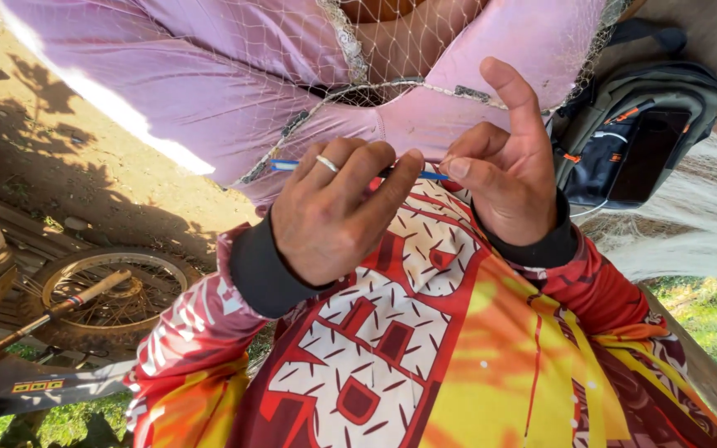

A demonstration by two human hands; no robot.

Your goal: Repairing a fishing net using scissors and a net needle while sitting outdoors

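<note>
Blue and slim, the netting needle lies crosswise between your two hands, just above the middle of the view. Your left hand, with a ring on one finger, is curled narrowly over the needle's middle so that only its 9 o'clock end shows. Your right hand pinches the other end between thumb and bent fingers, with the forefinger standing up towards 12 o'clock. Whether that pinch also holds a strand of twine is too fine to tell.

White mesh net is draped over the pink cloth on your lap, filling the view from 10 to 1 o'clock. Its thicker edge cord runs just above your knuckles, close to them, though you cannot tell whether it touches them.

As a judgement, you look to be in the middle of a single pass of the needle at the net's edge. Nothing is tied off that can be seen, and the needle is in use rather than set down. How much of the mesh is already worked, and how much is left, the view does not show: no gap or finished stretch can be made out.

At 3 o'clock a dark backpack sits well apart, and at 8 o'clock a spoked wheel lies on the ground.
</note>
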